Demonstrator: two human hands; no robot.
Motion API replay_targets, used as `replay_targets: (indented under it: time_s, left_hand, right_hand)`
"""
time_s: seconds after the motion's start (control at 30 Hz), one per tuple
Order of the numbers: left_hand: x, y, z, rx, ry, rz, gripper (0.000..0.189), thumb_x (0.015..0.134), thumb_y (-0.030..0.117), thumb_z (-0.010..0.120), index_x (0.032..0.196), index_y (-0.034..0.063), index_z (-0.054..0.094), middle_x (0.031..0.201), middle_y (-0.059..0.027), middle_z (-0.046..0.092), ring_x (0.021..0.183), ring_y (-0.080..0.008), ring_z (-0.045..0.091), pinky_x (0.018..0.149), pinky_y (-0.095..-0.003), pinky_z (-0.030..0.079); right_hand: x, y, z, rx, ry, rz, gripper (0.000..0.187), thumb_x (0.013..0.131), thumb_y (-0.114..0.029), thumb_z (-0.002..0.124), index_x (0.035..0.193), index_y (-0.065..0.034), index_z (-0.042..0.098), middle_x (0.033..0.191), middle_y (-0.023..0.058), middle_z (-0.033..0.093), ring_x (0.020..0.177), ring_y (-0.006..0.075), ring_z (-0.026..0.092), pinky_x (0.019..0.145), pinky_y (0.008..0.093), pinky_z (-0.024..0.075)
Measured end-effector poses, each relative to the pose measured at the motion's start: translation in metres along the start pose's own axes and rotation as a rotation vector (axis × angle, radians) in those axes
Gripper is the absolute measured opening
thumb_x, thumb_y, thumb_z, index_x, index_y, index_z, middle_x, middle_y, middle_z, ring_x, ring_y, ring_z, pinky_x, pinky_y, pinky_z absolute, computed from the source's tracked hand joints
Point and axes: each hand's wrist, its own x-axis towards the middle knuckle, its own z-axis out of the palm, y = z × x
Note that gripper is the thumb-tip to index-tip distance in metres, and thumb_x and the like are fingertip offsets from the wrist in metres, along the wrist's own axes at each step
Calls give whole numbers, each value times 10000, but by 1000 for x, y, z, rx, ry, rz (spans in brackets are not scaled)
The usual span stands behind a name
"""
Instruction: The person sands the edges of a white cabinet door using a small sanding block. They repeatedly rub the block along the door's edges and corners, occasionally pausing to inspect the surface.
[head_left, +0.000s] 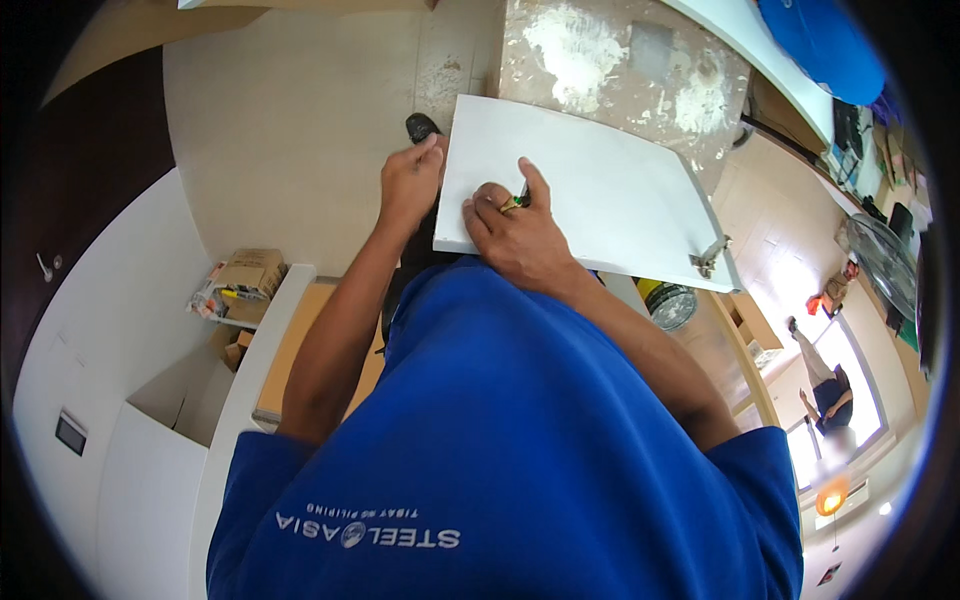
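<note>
A white cabinet door panel (600, 187) lies across my lap and the edge of a paint-stained box or table. A metal concealed hinge (709, 257) is fixed near its far right corner. My right hand (517, 232) rests on the panel near its left end, its fingers curled around a small, dark, pen-like tool (525, 196) that is mostly hidden; its exact kind cannot be told. A ring is on one finger. My left hand (411, 180) is beside the panel's left edge, fingers bent and thumb near the fingertips; whether something small is between them cannot be told.
The stained surface (600, 60) stands beyond the panel. A bucket (670, 304) is under its right side. Cardboard boxes (253, 271) sit at the left by a white cabinet edge (247, 360). A standing fan (881, 262) and another person (831, 397) are at the right.
</note>
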Motion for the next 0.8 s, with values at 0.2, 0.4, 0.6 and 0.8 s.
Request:
replay_targets:
  time_s: [0.2,0.4,0.6,0.8]
  left_hand:
    - [7,7,-11,-141,-48,-141,439,1073,222,641,1448,-2,679,1105,-101,742,935,-128,654,820,-271,530]
    - [-116,72,-48,6,-18,104,411,1064,183,639,1404,-44,680,1201,-182,789,1063,-168,709,971,-319,544]
    - [5,7,-4,156,6,44,381,1066,211,635,1338,-47,703,785,-52,722,667,-153,649,655,-340,533]
    - [52,-36,-6,-245,76,-206,404,1054,287,652,1387,78,749,711,6,632,565,-81,521,481,-291,412]
  right_hand:
    - [14,13,-18,83,-22,25,301,883,-133,637,1112,12,768,952,78,721,1149,234,636,1218,716,300]
    - [13,10,-11,64,-11,59,290,891,-124,639,1109,16,769,973,73,728,1178,236,629,1222,720,290]
    - [8,7,-4,19,-15,4,285,905,-135,634,1113,6,768,976,67,726,1162,232,640,1226,718,288]
    - [5,2,-17,99,-84,37,297,907,-149,628,1123,-1,767,986,66,727,1153,229,646,1229,707,295]
